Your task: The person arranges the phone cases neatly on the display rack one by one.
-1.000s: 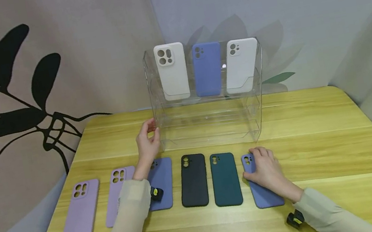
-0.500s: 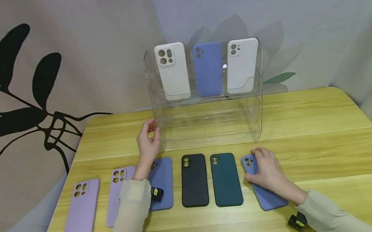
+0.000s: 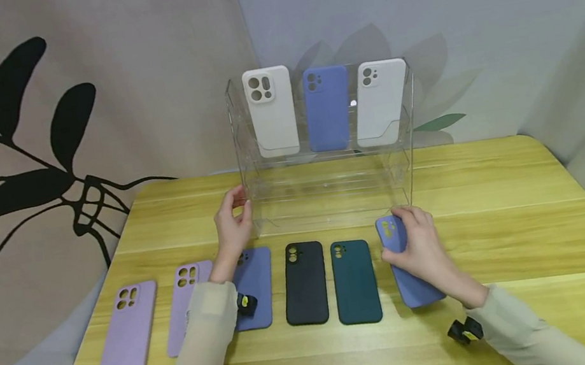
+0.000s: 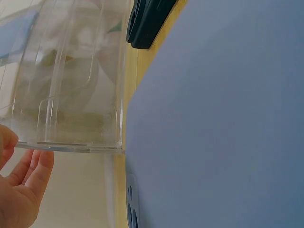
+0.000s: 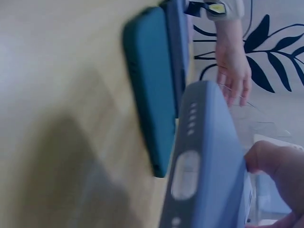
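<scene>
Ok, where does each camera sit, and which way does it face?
Head: worn on the head, facing forward and down over the table at the clear stand; left hand and right hand both show.
Left wrist: on that wrist, facing the clear stand; only the left hand shows.
Right wrist: on that wrist, facing the held blue case; both hands show.
Head and right wrist share the green case.

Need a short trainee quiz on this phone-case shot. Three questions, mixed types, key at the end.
1. How many cases stand on the clear rack?
2. The right hand holds: A) a black case, B) a blue case, C) a purple case.
3. True or false: the left hand touches the clear rack.

Key: 1) three; 2) B; 3) true.
</scene>
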Tool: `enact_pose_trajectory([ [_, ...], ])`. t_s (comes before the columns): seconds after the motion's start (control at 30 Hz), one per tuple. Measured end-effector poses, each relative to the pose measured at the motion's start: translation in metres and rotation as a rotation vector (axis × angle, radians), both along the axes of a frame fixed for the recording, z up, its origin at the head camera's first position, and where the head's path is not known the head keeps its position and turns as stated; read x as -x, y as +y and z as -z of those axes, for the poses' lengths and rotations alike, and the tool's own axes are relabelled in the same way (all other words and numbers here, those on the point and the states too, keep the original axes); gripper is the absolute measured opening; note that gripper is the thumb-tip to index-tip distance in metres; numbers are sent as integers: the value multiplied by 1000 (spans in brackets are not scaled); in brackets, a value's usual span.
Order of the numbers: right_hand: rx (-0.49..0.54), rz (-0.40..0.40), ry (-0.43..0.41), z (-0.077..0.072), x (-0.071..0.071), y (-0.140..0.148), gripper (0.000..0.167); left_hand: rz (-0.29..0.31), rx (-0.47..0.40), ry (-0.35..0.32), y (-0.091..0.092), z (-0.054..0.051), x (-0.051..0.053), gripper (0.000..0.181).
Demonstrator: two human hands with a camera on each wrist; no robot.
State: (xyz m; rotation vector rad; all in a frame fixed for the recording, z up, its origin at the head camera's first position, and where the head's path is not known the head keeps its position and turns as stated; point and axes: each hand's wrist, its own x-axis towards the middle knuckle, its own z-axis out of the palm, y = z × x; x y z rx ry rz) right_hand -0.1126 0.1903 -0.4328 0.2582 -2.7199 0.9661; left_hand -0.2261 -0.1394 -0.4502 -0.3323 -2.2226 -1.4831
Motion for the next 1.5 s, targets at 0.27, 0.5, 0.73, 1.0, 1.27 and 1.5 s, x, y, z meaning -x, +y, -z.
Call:
enact_pose_trajectory([
  [0.27,38,-8,105,-21,19,-3,69,3,7,14,6,-12,-8,29],
  [0.5,65,-31,165,-38,40,-15,69,-13,28,22,13,-31,-21,27],
  [0.73,108,-63,222,-54,60,-34,69,-9,5,-1,3,-3,-1,29],
  [1.0,133,-99,289,-63,77,-53,68,7,7,5,6,-19,-13,29],
  [1.27,157,-115,388,-71,97,-75,68,10,16,9,11,-33,-23,28],
  [1.5,200,-88,536,-81,123,-93,68,24,16,19,11,-34,-23,28],
])
